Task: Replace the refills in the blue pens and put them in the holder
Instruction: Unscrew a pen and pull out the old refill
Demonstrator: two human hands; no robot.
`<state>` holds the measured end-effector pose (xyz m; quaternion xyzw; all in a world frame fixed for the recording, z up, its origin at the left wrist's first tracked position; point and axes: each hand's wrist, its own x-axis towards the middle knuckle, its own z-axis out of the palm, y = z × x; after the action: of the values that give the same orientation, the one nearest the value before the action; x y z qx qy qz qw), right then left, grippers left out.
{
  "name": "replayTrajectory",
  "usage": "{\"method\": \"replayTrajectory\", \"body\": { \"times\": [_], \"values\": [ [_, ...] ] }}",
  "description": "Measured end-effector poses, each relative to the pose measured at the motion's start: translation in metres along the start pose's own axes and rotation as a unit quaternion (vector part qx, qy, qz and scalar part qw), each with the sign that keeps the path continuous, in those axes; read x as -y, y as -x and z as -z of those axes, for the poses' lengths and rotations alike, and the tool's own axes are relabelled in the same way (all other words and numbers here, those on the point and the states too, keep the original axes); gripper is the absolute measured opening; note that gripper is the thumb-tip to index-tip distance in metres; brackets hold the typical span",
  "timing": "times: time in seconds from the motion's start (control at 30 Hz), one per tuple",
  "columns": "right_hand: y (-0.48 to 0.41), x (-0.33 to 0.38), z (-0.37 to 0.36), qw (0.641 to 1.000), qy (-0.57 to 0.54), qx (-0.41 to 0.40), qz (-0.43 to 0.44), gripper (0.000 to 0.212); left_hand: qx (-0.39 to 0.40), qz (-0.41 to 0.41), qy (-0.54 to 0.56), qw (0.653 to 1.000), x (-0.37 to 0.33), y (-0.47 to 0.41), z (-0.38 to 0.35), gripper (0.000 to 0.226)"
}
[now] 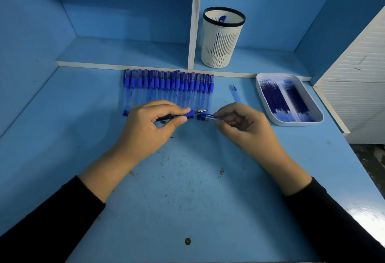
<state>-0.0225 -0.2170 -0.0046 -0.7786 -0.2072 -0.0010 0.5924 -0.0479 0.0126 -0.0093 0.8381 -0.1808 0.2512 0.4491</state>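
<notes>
My left hand [150, 125] grips a blue pen [188, 114] lying level, its metal tip pointing right. My right hand [241, 123] pinches a clear pen cap [210, 117] with a blue end, held just right of the tip and apart from it. Behind the hands a row of several capped blue pens [168, 87] lies side by side on the blue desk [187, 189]. A white slotted holder [221, 37] with a black rim stands on the shelf behind, with one blue pen inside. A white tray [318, 114] of dark blue refills sits at the right.
Loose used refills [234, 92] lie between the pen row and the tray. A white shelf divider [194, 21] stands left of the holder. A white slatted panel [358, 87] borders the desk on the right. Dark specks dot the desk near me.
</notes>
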Motion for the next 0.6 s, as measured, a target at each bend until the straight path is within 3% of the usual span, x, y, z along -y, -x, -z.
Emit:
{"method": "replayTrajectory", "body": {
  "times": [0.13,0.6],
  "values": [
    [0.0009,0.0078,0.0006,0.998,-0.054,-0.033,-0.003,0.006,0.009,-0.007,0.005,1.0,0.0009,0.0007,-0.0005,0.018],
    [0.0006,0.0115,-0.0006,0.998,-0.017,-0.052,0.03,0.009,0.008,-0.02,0.012,1.0,0.0018,-0.0005,-0.0004,0.018]
  ]
}}
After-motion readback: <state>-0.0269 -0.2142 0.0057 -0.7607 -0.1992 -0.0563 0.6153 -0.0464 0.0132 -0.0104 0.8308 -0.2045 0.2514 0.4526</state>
